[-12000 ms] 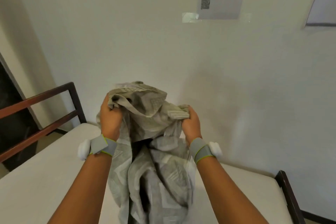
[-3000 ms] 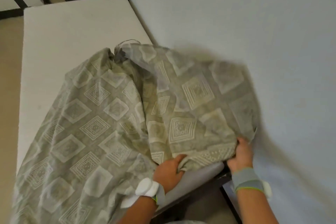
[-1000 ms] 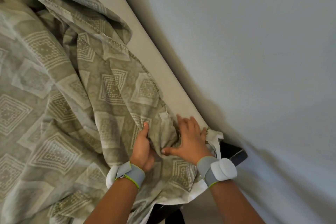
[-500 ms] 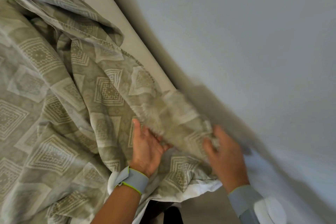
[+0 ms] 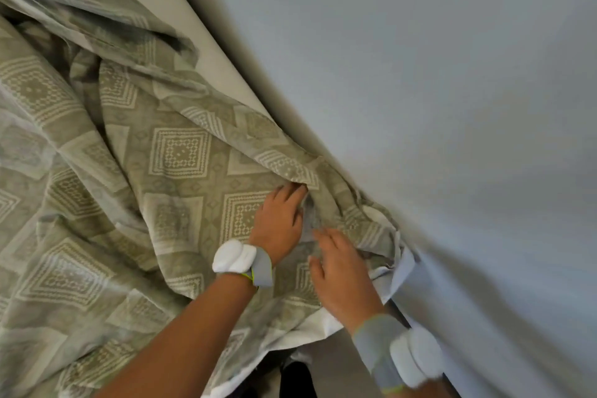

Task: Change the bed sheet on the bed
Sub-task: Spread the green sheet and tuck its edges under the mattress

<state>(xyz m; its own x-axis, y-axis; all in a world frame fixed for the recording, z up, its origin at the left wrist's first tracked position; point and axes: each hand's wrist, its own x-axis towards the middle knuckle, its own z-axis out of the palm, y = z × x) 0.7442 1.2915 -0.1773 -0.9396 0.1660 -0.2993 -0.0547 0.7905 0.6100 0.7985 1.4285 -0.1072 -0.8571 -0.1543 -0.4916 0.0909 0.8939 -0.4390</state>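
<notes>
A grey-green bed sheet (image 5: 135, 171) with pale diamond patterns lies crumpled over the mattress (image 5: 193, 42), whose bare strip shows along the wall. My left hand (image 5: 279, 218) rests flat on the sheet near the mattress corner, fingers pointing at a bunched fold. My right hand (image 5: 342, 275) hovers just right of it over the same corner, fingers spread, blurred. The sheet's white underside hangs over the mattress end below my hands.
A plain pale wall (image 5: 436, 107) runs diagonally right beside the mattress. A dark piece of bed frame (image 5: 297, 375) shows below the sheet's hanging edge at the bottom.
The raised fold held between my hands has dropped onto the corner. My left hand has turned palm down on the sheet, and my right hand has moved in from the right.
</notes>
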